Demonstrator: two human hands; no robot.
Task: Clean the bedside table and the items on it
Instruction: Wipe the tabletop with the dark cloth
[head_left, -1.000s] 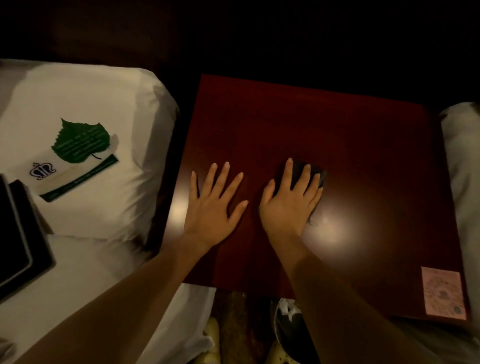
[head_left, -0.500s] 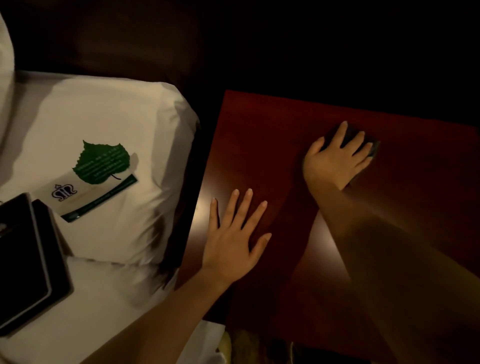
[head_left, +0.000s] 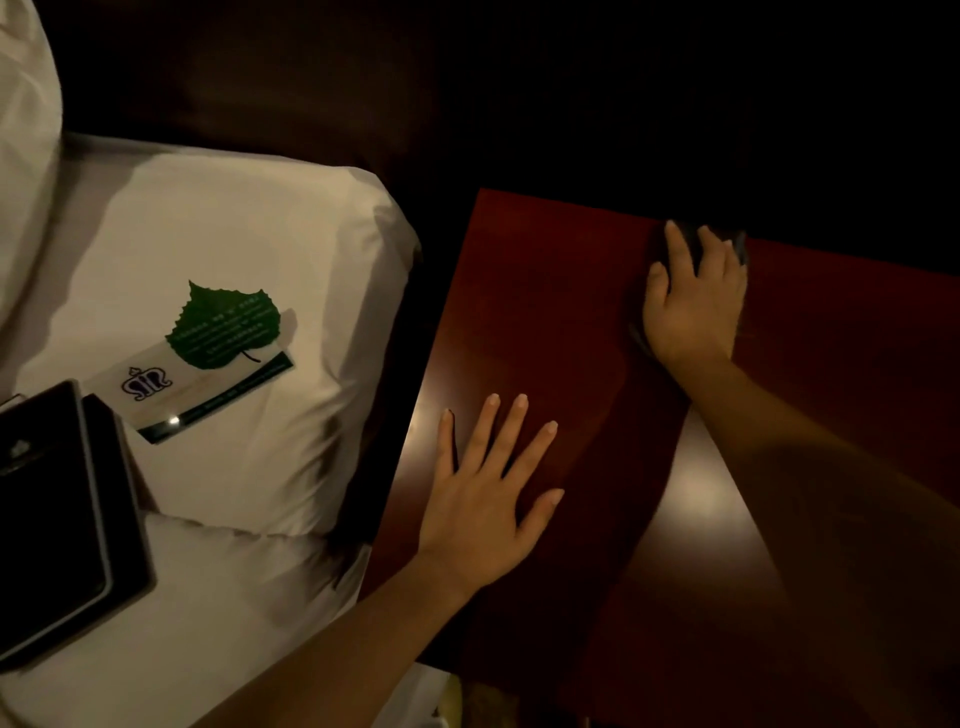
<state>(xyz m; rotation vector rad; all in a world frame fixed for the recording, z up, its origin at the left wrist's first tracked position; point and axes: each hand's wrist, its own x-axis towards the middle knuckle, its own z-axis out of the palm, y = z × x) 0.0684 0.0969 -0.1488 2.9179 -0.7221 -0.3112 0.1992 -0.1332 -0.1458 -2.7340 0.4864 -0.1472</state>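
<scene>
You are mid-wipe on the glossy dark red wooden bedside table (head_left: 545, 312). Your right hand (head_left: 693, 299) presses a dark cloth (head_left: 740, 249) at the far edge, fingers laid over it, not clenched. Your left hand (head_left: 488, 499) rests flat near the left edge. Next, likely draw the cloth toward you with even pressure.

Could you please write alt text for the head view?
The right hand presses a dark cloth on the bedside table near its far edge; the left hand lies flat nearer. A green card rests on a pillow.
</scene>
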